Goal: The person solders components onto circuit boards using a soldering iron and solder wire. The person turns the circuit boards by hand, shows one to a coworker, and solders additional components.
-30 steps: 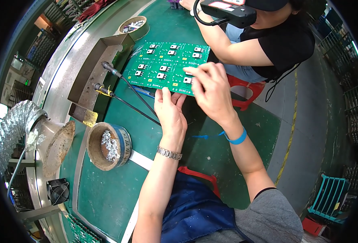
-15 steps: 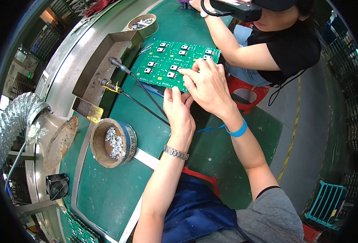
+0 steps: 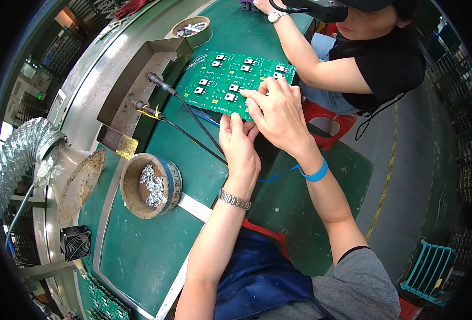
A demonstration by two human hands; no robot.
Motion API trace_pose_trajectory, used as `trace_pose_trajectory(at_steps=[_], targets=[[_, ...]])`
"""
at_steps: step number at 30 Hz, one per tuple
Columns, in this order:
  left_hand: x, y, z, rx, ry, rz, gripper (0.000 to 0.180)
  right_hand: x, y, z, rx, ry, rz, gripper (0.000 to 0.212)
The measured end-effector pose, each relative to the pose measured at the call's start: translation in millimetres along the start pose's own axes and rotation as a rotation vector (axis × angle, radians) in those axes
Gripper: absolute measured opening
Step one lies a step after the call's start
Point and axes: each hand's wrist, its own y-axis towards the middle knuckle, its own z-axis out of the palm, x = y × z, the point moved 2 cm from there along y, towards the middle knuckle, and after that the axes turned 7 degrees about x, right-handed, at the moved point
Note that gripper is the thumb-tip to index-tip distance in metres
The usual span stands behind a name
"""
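A green circuit board (image 3: pixel 220 80) with several black, metal-tabbed components in pairs is held tilted over the green bench. My left hand (image 3: pixel 239 141) is closed on its near edge, thumb on top and the other fingers mostly hidden underneath. From the right, my right hand (image 3: pixel 278 114) bends over the near right corner of the board. Its index fingertip touches a black component (image 3: pixel 230 97), and the thumb lies close beside that finger. The other fingers curl over the board's right part, so their tips are partly hidden.
Two soldering irons (image 3: pixel 158 82) rest on a metal trough (image 3: pixel 116 101), cables trailing towards me. A round pot (image 3: pixel 132 194) of solder scraps stands nearer, another container (image 3: pixel 201 37) farther off. A co-worker (image 3: pixel 374 69) sits at the right. A duct hood (image 3: pixel 81 181) stands left.
The whole view has shifted slightly, placing board and hands a little farther right. My hands keep the same hold, and the co-worker's arm has moved slightly.
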Motion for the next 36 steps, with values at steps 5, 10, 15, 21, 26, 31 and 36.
trace_pose_trajectory(at_steps=[5,10,15,21,26,31,36], targets=[[0.6,0.5,-1.1,-0.004,0.005,-0.001,0.021,0.6,-0.3,0.1,0.003,0.006,0.005,0.020],[0.4,0.0,-0.4,-0.007,0.005,0.000,0.020,1.3,-1.0,-0.5,0.007,-0.007,0.008,0.020],[1.1,0.7,-2.5,0.013,0.010,-0.004,0.022,3.1,-3.0,-4.0,-0.027,-0.009,0.009,0.021],[0.1,0.7,-1.5,-0.006,0.030,-0.020,0.025,-5.7,-18.2,-13.7,-0.223,0.086,0.082,0.017],[-0.6,0.4,-1.1,-0.013,0.037,-0.016,0.027,-20.8,-32.2,-21.1,-0.366,0.138,0.212,0.013],[-1.6,-0.1,-0.5,-0.002,0.044,-0.016,0.026,-26.0,-39.8,-19.9,-0.372,0.176,0.260,0.016],[-1.8,0.2,-0.9,-0.001,0.050,-0.015,0.025,-23.9,-43.6,-18.7,-0.362,0.186,0.226,0.020]])
